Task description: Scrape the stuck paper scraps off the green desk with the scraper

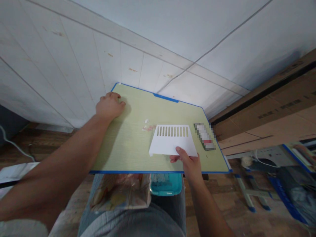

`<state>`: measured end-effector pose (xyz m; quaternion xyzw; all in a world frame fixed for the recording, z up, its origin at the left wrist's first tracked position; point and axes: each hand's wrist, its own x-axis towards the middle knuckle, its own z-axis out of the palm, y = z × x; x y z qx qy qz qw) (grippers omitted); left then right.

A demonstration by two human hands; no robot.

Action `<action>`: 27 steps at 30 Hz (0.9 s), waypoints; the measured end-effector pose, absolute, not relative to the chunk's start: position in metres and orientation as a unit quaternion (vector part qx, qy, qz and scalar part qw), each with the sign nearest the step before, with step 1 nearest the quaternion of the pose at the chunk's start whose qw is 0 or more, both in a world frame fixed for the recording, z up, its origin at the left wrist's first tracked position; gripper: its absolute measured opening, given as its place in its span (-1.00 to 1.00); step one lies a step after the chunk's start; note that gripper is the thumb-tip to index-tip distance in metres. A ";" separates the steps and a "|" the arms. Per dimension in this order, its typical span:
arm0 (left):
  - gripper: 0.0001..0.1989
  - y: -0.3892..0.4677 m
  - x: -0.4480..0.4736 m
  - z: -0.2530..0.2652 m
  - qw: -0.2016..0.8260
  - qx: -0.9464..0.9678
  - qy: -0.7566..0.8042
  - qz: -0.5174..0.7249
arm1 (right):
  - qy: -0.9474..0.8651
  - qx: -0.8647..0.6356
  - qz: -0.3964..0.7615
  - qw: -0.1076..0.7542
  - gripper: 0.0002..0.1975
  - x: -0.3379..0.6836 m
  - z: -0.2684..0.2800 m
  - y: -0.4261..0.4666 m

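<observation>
Here, the white card (170, 144) is slotted along its far edge.

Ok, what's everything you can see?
Table: 1, pale green, blue-edged, centre
Slotted sheet: 1, white, over table
Scraps: several, pale, on table
Pixelated object: 1, dark, table's right
Tub: 1, teal, below near edge
Bag-like item: 1, brownish, beside tub
Cardboard: count unclear, brown, right
Wall: 1, white, behind table
Cable: 1, grey, on wall
Clutter: several, blue and grey, lower right
Left hand: 1, bare, table's left edge
Right hand: 1, bare, holding slotted sheet
</observation>
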<state>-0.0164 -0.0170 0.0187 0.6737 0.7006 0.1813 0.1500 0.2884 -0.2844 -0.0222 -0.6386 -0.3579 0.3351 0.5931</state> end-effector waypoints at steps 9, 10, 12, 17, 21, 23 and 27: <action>-0.29 -0.023 -0.012 0.028 0.148 0.679 0.700 0.166 | -0.377 -0.630 0.346 0.584 -0.64 0.284 -0.018 -0.304; -0.30 -0.024 -0.012 0.029 0.148 0.680 0.698 0.166 | -0.384 -0.629 0.352 0.577 -0.62 0.284 -0.018 -0.307; -0.32 -0.024 -0.013 0.029 0.149 0.683 0.695 0.168 | -0.387 -0.631 0.347 0.576 -0.60 0.285 -0.019 -0.313; -0.33 -0.024 -0.013 0.028 0.149 0.681 0.698 0.165 | -0.398 -0.653 0.312 0.564 -0.56 0.288 -0.014 -0.325; -0.36 -0.025 -0.013 0.028 0.150 0.682 0.693 0.182 | -0.409 -0.648 0.356 0.534 -0.48 0.283 -0.008 -0.336; -0.37 -0.025 -0.013 0.027 0.151 0.682 0.692 0.183 | -0.401 -0.643 0.366 0.540 -0.48 0.279 -0.007 -0.339; -0.34 -0.024 -0.014 0.026 0.152 0.681 0.697 0.168 | -0.377 -0.653 0.359 0.550 -0.55 0.274 -0.006 -0.337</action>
